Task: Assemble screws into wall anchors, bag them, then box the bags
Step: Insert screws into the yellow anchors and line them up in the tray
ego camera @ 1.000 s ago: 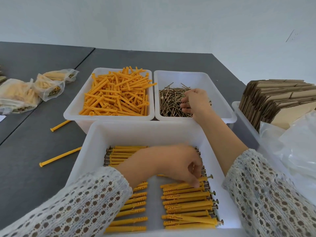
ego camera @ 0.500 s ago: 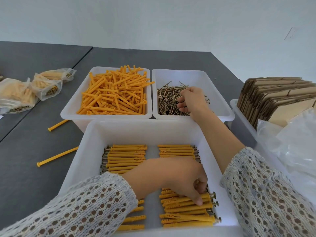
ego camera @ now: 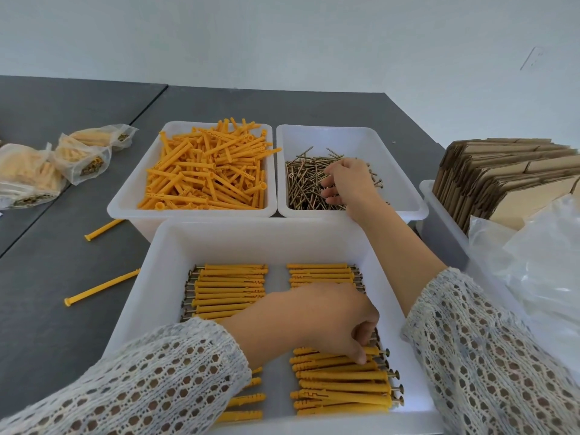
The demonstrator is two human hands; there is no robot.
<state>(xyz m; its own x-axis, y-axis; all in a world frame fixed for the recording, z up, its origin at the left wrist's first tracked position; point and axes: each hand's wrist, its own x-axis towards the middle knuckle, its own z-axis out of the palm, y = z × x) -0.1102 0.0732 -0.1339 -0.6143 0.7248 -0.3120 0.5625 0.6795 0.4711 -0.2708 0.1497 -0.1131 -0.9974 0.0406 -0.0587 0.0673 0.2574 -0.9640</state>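
Note:
A near white bin (ego camera: 251,229) holds two columns of assembled anchors (ego camera: 229,287), orange with screw heads sticking out. My left hand (ego camera: 326,321) reaches into its right column, and its curled fingers pinch an assembled anchor (ego camera: 332,361) near the screw end, on top of the lower rows. Behind stand a bin of loose orange anchors (ego camera: 207,177) and a bin of brass screws (ego camera: 303,186). My right hand (ego camera: 348,183) is in the screw bin, its fingers curled down into the pile of screws. What they hold is hidden.
Filled clear bags (ego camera: 81,158) lie at the far left on the dark table (ego camera: 62,324). Two loose anchors (ego camera: 100,287) lie left of the near bin. A right-hand bin (ego camera: 439,211) holds flat cardboard boxes (ego camera: 502,174) and empty plastic bags (ego camera: 539,262).
My left hand has moved toward me along the right column, uncovering its far rows, and set its anchor down among the lower ones. My right hand has stayed in the screws.

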